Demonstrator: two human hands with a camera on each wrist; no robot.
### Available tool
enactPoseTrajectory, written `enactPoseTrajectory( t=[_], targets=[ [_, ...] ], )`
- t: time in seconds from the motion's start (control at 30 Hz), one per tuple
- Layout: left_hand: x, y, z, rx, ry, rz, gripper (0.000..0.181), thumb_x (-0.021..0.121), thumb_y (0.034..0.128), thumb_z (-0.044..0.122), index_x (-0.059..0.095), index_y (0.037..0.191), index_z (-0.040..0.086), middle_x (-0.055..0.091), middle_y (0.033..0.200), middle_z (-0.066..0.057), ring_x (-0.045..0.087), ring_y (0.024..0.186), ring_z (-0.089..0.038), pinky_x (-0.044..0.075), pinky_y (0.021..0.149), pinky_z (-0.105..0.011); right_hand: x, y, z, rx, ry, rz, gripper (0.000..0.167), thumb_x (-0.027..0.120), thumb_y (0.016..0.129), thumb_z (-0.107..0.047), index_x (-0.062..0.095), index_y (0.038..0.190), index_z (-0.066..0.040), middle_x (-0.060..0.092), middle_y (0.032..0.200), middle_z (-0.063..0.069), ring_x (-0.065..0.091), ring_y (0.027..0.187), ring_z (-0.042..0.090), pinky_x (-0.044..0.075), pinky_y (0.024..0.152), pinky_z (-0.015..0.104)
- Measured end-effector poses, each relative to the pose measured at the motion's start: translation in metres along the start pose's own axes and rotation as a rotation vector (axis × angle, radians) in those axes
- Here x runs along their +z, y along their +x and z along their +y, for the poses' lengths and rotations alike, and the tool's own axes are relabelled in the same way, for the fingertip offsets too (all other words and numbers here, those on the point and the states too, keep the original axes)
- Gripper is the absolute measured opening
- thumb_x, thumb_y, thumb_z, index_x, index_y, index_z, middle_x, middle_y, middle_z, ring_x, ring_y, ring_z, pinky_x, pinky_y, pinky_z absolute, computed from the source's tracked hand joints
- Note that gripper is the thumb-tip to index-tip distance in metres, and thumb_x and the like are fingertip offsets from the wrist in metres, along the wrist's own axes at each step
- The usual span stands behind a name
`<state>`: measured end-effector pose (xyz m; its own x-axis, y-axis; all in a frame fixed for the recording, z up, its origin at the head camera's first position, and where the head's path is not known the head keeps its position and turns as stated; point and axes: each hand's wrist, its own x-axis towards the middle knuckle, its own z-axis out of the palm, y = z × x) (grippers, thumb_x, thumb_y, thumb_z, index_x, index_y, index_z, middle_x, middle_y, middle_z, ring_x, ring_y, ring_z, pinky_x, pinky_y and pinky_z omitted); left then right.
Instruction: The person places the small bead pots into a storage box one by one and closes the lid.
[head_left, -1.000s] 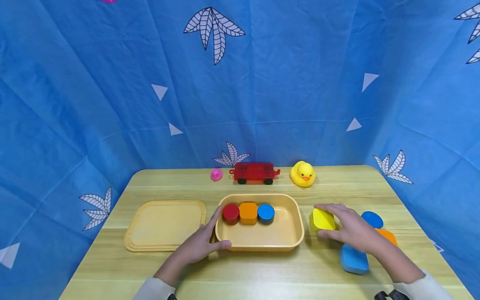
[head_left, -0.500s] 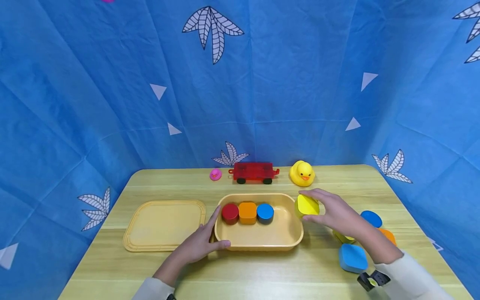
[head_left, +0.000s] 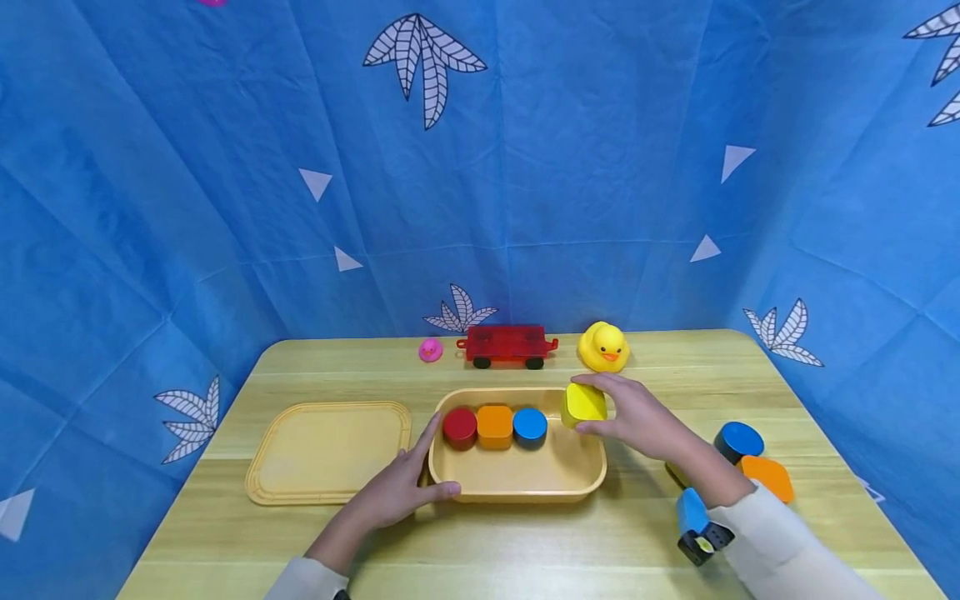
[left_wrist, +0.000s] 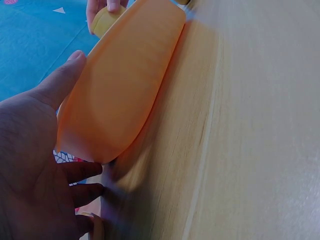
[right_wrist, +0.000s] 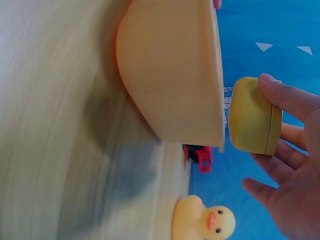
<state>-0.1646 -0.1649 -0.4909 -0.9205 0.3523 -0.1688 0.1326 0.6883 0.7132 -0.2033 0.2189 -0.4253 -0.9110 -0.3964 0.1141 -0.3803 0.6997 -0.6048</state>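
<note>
My right hand (head_left: 637,417) pinches a yellow rounded-square container (head_left: 584,405) above the right end of a beige tub (head_left: 517,488). In the right wrist view the yellow container (right_wrist: 252,116) is between thumb and fingers, at the tub's rim (right_wrist: 219,75). A red round piece (head_left: 460,428), an orange square piece (head_left: 495,426) and a blue round piece (head_left: 530,427) stand in a row inside the tub. My left hand (head_left: 397,490) rests around the tub's left end, thumb at the front and fingers along the side. The left wrist view shows its thumb against the tub's wall (left_wrist: 120,85).
A beige lid (head_left: 330,454) lies on the left. Along the back stand a small pink duck (head_left: 431,350), a red wagon (head_left: 508,343) and a yellow duck (head_left: 603,347). On the right are blue (head_left: 740,440), orange (head_left: 768,478) and light blue (head_left: 691,510) pieces, partly behind my right arm.
My right hand has lifted the yellow container from the table at the right and carried it left, over the tub. The left hand and the tub have stayed in place.
</note>
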Motion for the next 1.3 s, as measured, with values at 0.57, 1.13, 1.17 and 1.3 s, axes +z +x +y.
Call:
enactPoseTrajectory(
  t=[0.57,1.13,1.17,1.3],
  targets=[
    [0.0,-0.002,0.0,-0.002,0.004,-0.002,0.108,0.074,0.0893,0.058,0.002,0.167,0.038,0.032,0.167,-0.015,0.037,0.145,-0.052,0.014,0.124,-0.064,0.034,0.01,0.01,-0.033,-0.031,0.02,0.068,0.09,0.081,-0.029,0.064,0.139,-0.008,0.065,0.135,0.014,0.054,0.123,0.035,0.05,0.1,0.053],
    [-0.001,-0.001,0.001,0.018,0.005,-0.001,0.107,0.074,0.0909,0.055,0.001,0.167,0.035,0.033,0.166,-0.016,0.041,0.144,-0.048,0.007,0.126,-0.06,0.049,0.011,0.017,-0.028,-0.088,-0.035,0.064,0.087,0.084,-0.026,0.062,0.141,-0.012,0.063,0.138,0.013,0.059,0.124,0.035,0.048,0.106,0.057],
    [-0.001,-0.001,0.001,0.019,0.006,-0.002,0.107,0.074,0.0909,0.055,0.001,0.167,0.035,0.033,0.166,-0.016,0.041,0.144,-0.048,0.007,0.126,-0.06,0.049,0.012,0.016,-0.026,-0.095,-0.041,0.063,0.087,0.084,-0.025,0.062,0.14,-0.012,0.063,0.138,0.014,0.059,0.124,0.036,0.048,0.106,0.057],
    [-0.001,-0.001,0.002,0.018,0.002,-0.005,0.108,0.074,0.0906,0.055,0.001,0.167,0.035,0.032,0.166,-0.016,0.041,0.144,-0.048,0.008,0.126,-0.061,0.05,0.012,0.015,-0.018,-0.144,-0.062,0.063,0.087,0.085,-0.026,0.061,0.141,-0.011,0.061,0.14,0.016,0.056,0.129,0.04,0.046,0.109,0.059]
  ],
)
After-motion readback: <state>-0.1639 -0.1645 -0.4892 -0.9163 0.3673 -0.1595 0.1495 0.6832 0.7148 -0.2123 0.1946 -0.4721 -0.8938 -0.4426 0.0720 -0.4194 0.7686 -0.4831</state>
